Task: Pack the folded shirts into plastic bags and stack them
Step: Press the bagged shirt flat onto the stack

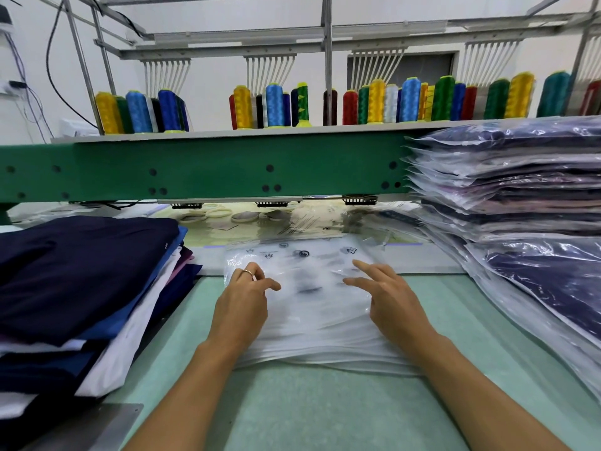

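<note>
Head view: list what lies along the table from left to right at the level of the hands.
Pile of folded shirts → left hand → stack of empty plastic bags → right hand → stack of bagged shirts.

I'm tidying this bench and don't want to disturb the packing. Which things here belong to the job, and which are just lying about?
Part of the job:
pile of empty plastic bags, under the left hand and right hand
unpacked folded shirts, left
stack of bagged shirts, right

Just lying about:
thread cones on the shelf
green machine beam
embroidery hoops behind
</note>
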### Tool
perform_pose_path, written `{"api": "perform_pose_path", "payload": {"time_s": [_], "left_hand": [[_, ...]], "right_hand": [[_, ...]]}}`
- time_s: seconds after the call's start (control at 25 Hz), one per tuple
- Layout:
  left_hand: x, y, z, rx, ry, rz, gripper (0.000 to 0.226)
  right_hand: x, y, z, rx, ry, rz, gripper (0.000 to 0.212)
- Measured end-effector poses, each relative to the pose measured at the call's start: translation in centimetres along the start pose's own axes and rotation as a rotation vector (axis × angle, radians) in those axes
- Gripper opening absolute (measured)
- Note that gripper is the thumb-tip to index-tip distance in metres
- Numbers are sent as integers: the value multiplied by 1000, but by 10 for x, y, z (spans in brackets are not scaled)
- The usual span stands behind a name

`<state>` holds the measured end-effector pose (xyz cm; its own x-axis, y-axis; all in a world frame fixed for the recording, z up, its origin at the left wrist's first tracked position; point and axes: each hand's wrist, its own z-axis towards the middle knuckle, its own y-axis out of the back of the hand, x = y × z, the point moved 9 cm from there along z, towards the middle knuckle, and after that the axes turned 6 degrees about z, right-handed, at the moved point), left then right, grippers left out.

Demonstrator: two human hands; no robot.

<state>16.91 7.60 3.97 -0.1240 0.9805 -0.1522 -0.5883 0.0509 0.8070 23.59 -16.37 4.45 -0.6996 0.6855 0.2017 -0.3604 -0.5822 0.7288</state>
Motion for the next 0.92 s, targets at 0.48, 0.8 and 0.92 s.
{"api": "perform_pose_path", "payload": {"time_s": [0.48, 0.8, 0.92], "left_hand": [[-8, 4, -4, 44, -30, -74, 86], [5, -19, -6, 170, 58, -97, 38], [-6, -35, -13, 297, -2, -60, 24]], "right_hand": [[-3, 25, 1, -215, -68, 120, 60], [-25, -2, -7, 50, -195, 17, 42], [-36, -26, -13, 288, -261, -79, 31]]}}
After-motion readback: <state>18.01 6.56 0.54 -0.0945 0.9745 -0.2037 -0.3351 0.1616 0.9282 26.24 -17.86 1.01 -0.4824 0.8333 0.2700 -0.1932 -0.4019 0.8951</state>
